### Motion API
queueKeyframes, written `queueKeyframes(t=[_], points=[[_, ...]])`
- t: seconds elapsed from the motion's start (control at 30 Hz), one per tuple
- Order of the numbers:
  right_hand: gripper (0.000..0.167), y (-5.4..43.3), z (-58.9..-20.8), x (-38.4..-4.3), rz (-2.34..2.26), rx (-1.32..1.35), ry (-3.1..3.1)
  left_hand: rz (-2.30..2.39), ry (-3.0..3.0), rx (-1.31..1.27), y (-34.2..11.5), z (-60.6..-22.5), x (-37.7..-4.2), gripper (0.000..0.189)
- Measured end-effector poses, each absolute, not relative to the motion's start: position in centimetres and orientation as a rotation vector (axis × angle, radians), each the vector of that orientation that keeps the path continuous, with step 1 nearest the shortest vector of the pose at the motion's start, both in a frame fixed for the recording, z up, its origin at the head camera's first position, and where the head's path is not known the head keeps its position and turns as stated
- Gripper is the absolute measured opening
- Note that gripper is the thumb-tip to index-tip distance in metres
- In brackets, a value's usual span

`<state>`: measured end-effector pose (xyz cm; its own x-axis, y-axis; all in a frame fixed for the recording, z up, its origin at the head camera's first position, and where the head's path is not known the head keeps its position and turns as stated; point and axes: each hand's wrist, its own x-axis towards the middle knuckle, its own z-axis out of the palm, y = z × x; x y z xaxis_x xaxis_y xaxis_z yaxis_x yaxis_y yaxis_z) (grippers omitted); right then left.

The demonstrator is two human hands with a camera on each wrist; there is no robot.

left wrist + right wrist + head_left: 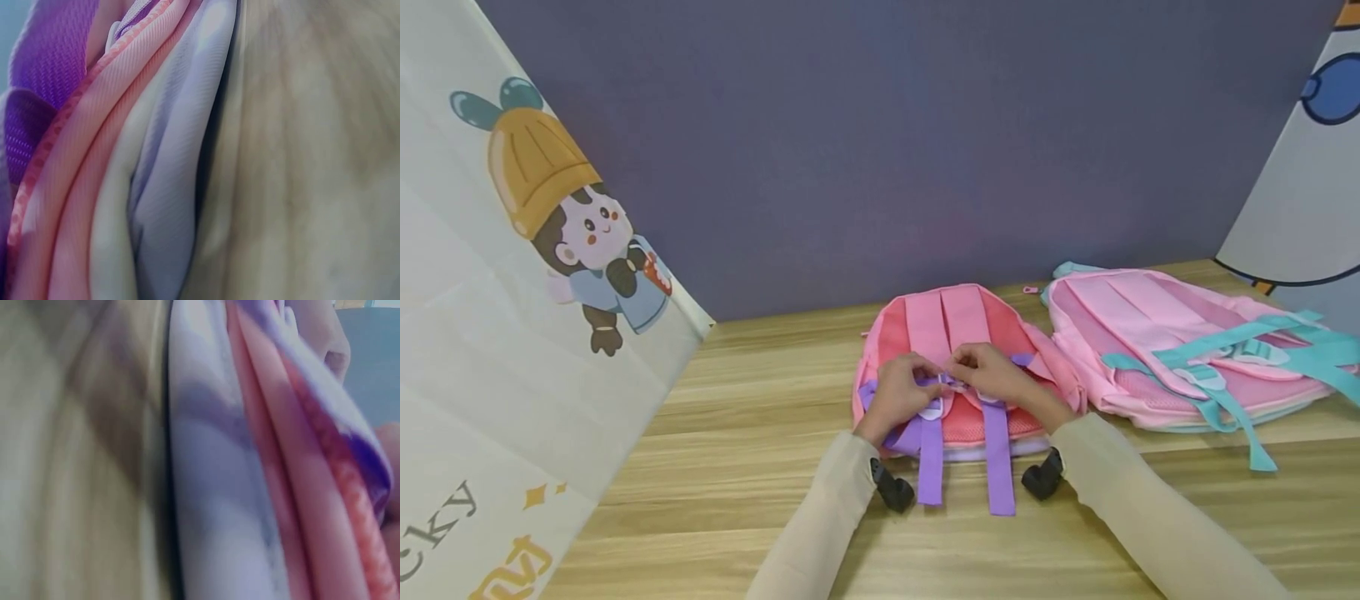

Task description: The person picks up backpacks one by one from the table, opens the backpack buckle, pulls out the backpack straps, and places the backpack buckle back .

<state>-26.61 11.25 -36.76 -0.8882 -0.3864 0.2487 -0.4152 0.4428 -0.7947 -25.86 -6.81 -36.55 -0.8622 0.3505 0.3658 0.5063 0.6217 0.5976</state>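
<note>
Because coral backpack (966,312) lies straps-up on worktop (760,400) | purple webbing (947,381) seems reachable | left hand (901,390), right hand (996,373) pinching it

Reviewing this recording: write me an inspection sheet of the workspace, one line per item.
Surface: wood-grain tabletop, pale brown.
Job's things: pink backpack, lying strap side up; two ends of its purple straps hang toward the person.
Clutter: light pink backpack with teal straps, lying to the right.
Hands: left hand and right hand, fingers curled, seem to pinch the purple straps; exact grip too small to tell.
Cables: nothing seen.
Surroundings: dark blue-grey panel behind; white panel with a cartoon figure at left.
</note>
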Motion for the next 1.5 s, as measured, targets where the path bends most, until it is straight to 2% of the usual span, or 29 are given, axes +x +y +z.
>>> queueKeyframes(t=[0.57, 1.03, 1.27, 1.5], points=[[0.009, 10.65, -36.27, -25.88, 1.316, 0.688, -2.639, -1.015, -2.618, -0.699, -6.76, -36.65, -25.81, 0.020], [0.009, 10.75, -36.39, -26.19, 1.512, 0.674, -2.664, -0.970, -2.623, -0.682, -6.70, -36.63, -25.73, 0.019], [0.005, 11.00, -36.59, -26.26, 1.556, 0.773, -2.616, -0.967, -2.642, -0.672, -6.79, -36.76, -25.80, 0.020], [0.013, 11.32, -36.46, -26.07, 1.370, 0.848, -2.625, -0.979, -2.645, -0.670, -6.72, -36.77, -25.86, 0.021]])
